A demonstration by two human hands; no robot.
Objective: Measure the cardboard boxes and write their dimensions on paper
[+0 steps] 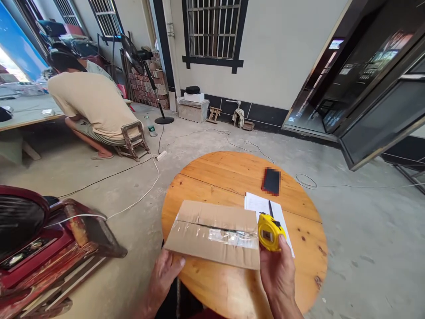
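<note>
A flat cardboard box [206, 250], its seam partly covered with clear tape, is tilted over the near part of a round wooden table [195, 177]. My left hand [162, 274] grips the box's near left corner, thumb along the front edge and fingers hidden behind and below. In my right hand [279, 270] is a yellow tape measure [270, 232], held up against the box's right end with the thumb on its side. No blade shows out of the case. White paper [285, 221] with a dark pen [271, 208] on it lies behind the tape measure.
A dark phone-like object [271, 181] lies at the table's far right. A red machine [26, 252] stands at left. Cables [139, 201] cross the floor. Further back are a standing fan [152, 84], a crouching person [89, 102] and an open door [385, 119].
</note>
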